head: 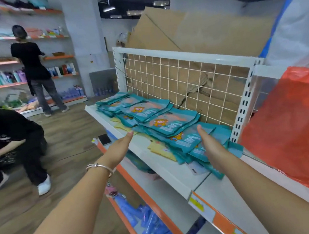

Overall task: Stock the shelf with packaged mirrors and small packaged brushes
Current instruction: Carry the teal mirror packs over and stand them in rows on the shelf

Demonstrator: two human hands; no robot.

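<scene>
Several teal packages with a cartoon print lie in overlapping stacks along the white top shelf. A few pale yellow packages lie flat under and beside them. My left hand reaches over the shelf's front edge with straight fingers, holding nothing. My right hand is stretched out flat against the nearest teal stack, fingers straight, touching its side.
A black phone lies at the shelf's front left edge. A wire grid back panel with cardboard behind it closes the rear. A red plastic bag hangs on the right. Blue packaged goods fill the lower shelf. Two people are on the left.
</scene>
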